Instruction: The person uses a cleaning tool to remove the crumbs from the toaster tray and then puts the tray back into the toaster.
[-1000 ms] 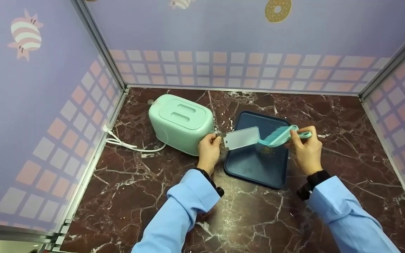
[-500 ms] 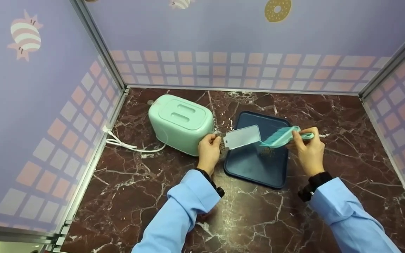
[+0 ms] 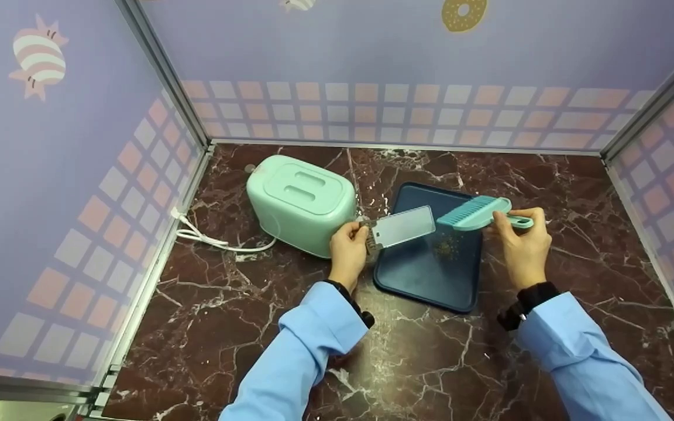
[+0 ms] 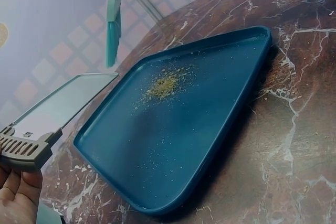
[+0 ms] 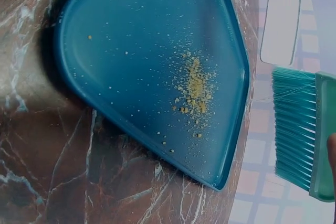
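Observation:
My left hand (image 3: 348,252) pinches the slotted grey end of a flat, pale crumb tray (image 3: 404,227), which juts over the left side of a dark blue tray (image 3: 425,283). In my right hand (image 3: 527,248) is the handle of a mint-green brush (image 3: 483,216) with teal bristles (image 5: 295,124). The brush hovers over the blue tray's right side, its bristle tips close to the crumb tray's free end but apart from it. A small heap of yellowish crumbs (image 4: 163,85) lies on the blue tray, with finer specks scattered around. The crumb tray's surface looks bare.
A mint-green toaster (image 3: 302,204) stands just left of the blue tray, close by my left hand. Its white cord (image 3: 214,242) runs to the left wall. Patterned panels enclose the brown marbled tabletop (image 3: 243,339) at the back and sides.
The brush has lifted and moved right and back, away from the crumb tray's end, uncovering more of the crumb heap. My left hand and the crumb tray have hardly moved.

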Demonstrator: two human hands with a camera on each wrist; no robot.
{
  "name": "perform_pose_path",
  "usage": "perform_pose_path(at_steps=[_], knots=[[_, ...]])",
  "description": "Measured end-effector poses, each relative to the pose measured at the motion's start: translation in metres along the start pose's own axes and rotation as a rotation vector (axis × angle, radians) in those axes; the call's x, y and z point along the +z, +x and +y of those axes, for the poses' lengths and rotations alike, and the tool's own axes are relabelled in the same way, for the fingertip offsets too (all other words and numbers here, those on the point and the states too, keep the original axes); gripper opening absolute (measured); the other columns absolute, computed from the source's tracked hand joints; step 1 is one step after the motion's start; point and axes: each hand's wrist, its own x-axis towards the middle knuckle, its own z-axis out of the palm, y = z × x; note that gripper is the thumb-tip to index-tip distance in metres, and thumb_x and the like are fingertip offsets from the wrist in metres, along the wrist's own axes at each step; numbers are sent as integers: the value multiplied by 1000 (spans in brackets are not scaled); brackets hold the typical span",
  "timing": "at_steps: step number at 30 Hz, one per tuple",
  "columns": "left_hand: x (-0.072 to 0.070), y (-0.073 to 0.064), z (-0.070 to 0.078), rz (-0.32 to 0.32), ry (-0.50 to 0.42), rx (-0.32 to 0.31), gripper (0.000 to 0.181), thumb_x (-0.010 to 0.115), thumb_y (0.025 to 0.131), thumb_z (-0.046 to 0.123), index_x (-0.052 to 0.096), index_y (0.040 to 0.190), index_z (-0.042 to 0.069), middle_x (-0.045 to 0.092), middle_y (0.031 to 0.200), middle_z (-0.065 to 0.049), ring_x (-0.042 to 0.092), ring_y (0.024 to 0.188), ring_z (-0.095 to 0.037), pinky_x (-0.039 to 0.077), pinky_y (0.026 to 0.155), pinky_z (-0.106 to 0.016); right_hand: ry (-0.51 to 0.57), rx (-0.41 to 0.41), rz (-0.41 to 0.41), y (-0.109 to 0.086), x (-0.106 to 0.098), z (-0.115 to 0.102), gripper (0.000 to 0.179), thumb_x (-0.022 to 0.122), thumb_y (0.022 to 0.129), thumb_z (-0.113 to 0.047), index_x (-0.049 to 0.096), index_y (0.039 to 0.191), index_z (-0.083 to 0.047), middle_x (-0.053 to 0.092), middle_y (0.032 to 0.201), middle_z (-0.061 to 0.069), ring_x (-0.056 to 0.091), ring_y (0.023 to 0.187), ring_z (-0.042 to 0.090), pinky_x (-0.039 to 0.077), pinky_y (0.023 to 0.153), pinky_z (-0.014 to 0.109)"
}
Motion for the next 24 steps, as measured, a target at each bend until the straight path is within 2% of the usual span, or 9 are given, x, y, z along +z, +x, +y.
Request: perform_pose_path(at_steps=[6,13,19,24], knots=[[-1,-2,1,-22,-34,-1,14,64,101,7,71,107,-3,66,92,-9,58,80,-16,47,71,-27,65,-32,4,1,-1,-5,39,73,96,-28,54,113,2,75,89,7,75,72,12,59,70,24],[-1,-2,1,-6,-14,5,13,65,100,8,72,105,-2,65,90,-7,56,81,-15,45,72,-27,105,-40,53,6,-4,-6,41,75,94,-19,52,114,8,75,89,-3,76,77,15,59,73,22],[0,-2,1,-9,-8,-3,12,65,100,8,72,105,-1,65,91,-7,56,82,-16,46,73,-27,130,6,127,11,-14,0,36,74,93,-12,51,113,8,73,88,-3,75,76,10,59,75,23],[1,-2,2,-15,-17,-7,13,65,101,8,72,107,-2,65,92,-7,56,82,-16,46,72,-27,168,113,179,12,-26,-1,33,77,91,-11,53,110,2,73,83,2,75,74,11,58,74,19]])
